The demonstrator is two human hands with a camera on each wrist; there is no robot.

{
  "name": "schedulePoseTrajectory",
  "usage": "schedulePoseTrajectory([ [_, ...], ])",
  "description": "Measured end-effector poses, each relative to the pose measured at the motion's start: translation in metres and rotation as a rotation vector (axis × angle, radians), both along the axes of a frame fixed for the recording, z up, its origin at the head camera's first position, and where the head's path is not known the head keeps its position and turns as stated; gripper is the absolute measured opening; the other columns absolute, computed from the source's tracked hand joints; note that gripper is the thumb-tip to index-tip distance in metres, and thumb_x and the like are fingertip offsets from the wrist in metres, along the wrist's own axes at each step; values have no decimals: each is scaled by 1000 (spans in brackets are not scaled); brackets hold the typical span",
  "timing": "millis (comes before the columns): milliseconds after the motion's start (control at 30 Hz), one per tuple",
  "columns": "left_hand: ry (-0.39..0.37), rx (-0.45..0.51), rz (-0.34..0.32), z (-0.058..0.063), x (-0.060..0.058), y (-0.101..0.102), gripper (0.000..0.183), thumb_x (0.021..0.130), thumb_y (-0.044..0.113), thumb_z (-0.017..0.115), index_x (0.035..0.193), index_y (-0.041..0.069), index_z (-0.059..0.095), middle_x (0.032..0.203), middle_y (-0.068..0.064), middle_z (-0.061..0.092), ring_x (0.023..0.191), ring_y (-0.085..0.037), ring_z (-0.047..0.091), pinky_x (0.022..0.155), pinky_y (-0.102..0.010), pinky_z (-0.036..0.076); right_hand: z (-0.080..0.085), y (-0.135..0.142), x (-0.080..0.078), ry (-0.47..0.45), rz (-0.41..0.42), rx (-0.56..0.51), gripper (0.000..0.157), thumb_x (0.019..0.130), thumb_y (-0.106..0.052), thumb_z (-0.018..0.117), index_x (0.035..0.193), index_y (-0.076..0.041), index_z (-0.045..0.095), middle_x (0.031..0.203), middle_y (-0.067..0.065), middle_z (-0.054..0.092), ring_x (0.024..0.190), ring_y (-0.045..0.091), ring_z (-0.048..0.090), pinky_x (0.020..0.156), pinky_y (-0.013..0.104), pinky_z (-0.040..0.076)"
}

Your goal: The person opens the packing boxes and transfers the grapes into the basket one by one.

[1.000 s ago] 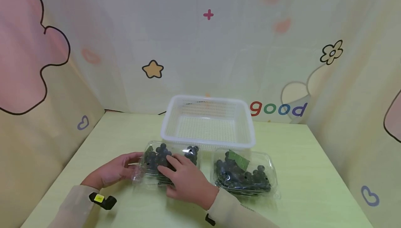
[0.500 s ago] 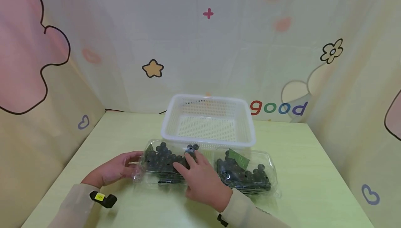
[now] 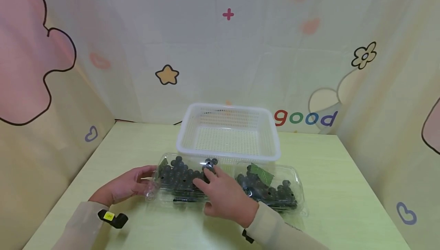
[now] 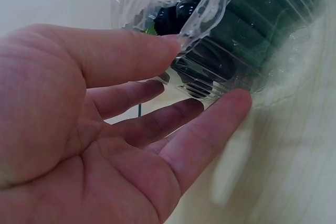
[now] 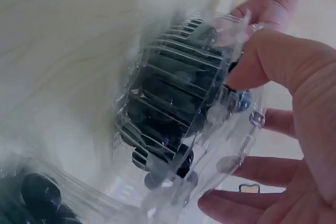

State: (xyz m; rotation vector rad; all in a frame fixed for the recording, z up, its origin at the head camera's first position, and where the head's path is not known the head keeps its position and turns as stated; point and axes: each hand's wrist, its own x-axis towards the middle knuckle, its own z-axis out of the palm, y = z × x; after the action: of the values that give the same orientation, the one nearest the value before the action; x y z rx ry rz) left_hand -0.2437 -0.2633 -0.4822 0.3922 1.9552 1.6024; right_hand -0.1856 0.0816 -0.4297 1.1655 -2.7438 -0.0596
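Observation:
A clear plastic clamshell box of dark grapes (image 3: 178, 176) lies on the table, its lid down over the fruit. At its left end is my left hand (image 3: 128, 185); in the left wrist view the thumb touches the box's rim and the fingers reach out, fairly straight, by its side. My right hand (image 3: 230, 198) rests spread fingers on the lid near the right end. In the right wrist view its thumb (image 5: 252, 66) lies along the rim. Beside it, partly behind my right hand, stands a second clamshell box of grapes (image 3: 266, 192) with a green leaf (image 3: 262, 175) on the fruit.
A white perforated plastic basket (image 3: 230, 156) stands just behind the two boxes, with nothing in it. The pale table (image 3: 340, 189) runs back to a printed curtain (image 3: 220, 59), which also hangs on both sides.
My right hand has slid rightward along the lid, from the box's middle to its right end. The left hand and both boxes have stayed where they were.

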Motion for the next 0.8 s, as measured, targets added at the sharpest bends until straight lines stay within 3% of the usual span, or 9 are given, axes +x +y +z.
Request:
schedulePoseTrajectory([
  [200, 15, -20, -9, 1, 0, 1, 82, 95, 9, 70, 159, -5, 21, 160, -33, 28, 125, -22, 61, 94, -35, 58, -3, -14, 7, 132, -41, 124, 53, 87, -27, 75, 136, -17, 58, 133, 20, 65, 122, 42, 64, 100, 41, 56],
  [333, 36, -31, -9, 1, 0, 1, 82, 94, 10, 71, 159, -5, 23, 160, -33, 28, 126, -24, 61, 94, -35, 58, 0, -19, 8, 164, -71, 163, 46, 88, -30, 76, 129, -14, 63, 128, 18, 68, 116, 40, 67, 100, 41, 56],
  [567, 99, -51, 17, -2, 2, 0, 78, 96, 13, 70, 158, -4, 27, 157, -31, 36, 125, -21, 62, 90, -33, 59, 9, -23, 2, 153, -44, 206, 43, 85, -33, 79, 121, -15, 67, 108, 10, 72, 99, 30, 70, 92, 38, 58],
  [800, 98, -8, 14, -5, 3, 2, 77, 96, 6, 68, 157, -8, 25, 154, -33, 39, 129, -31, 60, 91, -35, 60, 14, -22, -5, 62, -27, 189, 44, 79, -38, 85, 115, -19, 69, 89, -1, 67, 74, 15, 60, 73, 30, 55],
])
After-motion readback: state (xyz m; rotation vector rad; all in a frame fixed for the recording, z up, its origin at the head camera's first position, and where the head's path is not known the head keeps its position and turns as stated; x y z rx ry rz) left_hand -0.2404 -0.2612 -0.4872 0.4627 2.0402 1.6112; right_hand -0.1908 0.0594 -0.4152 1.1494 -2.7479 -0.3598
